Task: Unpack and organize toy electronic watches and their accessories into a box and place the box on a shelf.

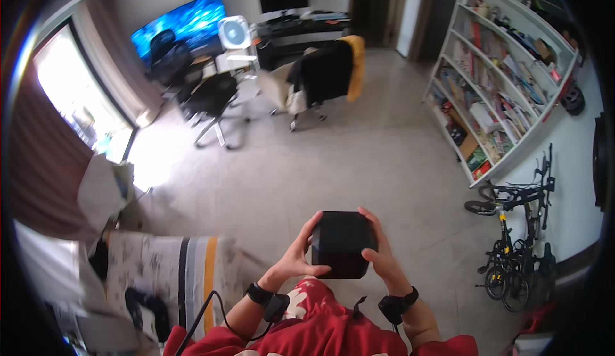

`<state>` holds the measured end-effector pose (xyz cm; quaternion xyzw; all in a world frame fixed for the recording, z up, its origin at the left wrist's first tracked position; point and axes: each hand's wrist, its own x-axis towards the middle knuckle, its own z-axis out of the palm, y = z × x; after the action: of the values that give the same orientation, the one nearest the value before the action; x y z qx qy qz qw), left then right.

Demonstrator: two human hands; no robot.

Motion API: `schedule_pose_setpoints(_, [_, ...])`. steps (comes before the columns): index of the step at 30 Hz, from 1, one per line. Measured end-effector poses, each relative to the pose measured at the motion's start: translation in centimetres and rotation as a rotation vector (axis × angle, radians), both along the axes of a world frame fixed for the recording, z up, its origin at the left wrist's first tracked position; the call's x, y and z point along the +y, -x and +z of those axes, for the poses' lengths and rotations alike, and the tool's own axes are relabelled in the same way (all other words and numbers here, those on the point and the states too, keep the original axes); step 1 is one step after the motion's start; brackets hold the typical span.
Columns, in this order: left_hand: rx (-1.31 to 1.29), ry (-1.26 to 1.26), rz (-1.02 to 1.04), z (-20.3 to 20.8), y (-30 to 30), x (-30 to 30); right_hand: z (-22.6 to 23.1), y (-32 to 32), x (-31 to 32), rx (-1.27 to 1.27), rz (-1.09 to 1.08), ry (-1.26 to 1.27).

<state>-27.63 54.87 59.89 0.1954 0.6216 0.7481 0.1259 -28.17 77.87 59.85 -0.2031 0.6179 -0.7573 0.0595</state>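
Observation:
A black box-like object with cut corners [343, 244] is held up in front of my body, over the floor. My left hand [301, 253] grips its left side, thumb along the lower edge and fingers up the side. On the opposite side my right hand [382, 253] clasps it, the thumb resting on the face toward me. What lies beneath the object is hidden, and its exact kind does not show. Each wrist wears a black strap with a small dark device; a black cable runs by the left one.
A patterned, striped couch or bed cover [154, 266] lies at my left. Folded bicycles [512, 247] lean by the right wall, below a tilted-looking white bookshelf [493, 67]. Ahead stand a black office chair [211, 96], a draped chair [323, 77], a fan [235, 33] and desks with screens.

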Motion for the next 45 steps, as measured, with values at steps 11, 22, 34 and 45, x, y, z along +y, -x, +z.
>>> schedule_pose_setpoints(11, [-0.625, -0.283, -0.123, -2.3, 32.5, 14.2, -1.2, 23.7, 10.6, -0.537, -0.248, 0.156])
schedule_pose_setpoints(22, [-0.096, 0.174, -0.174, 1.1, 65.0, 29.8, -4.4, 56.3, 27.2, -0.73, -0.325, 0.428])
schedule_pose_setpoints(34, [0.573, 0.337, -0.115, 3.7, 104.2, 39.7, 0.7, 93.9, 37.6, -0.588, -0.086, 0.398])
schedule_pose_setpoints(45, [0.271, -0.238, -0.434, 14.8, 140.6, 63.3, 6.9, 116.8, 58.1, -0.34, -0.468, 0.296])
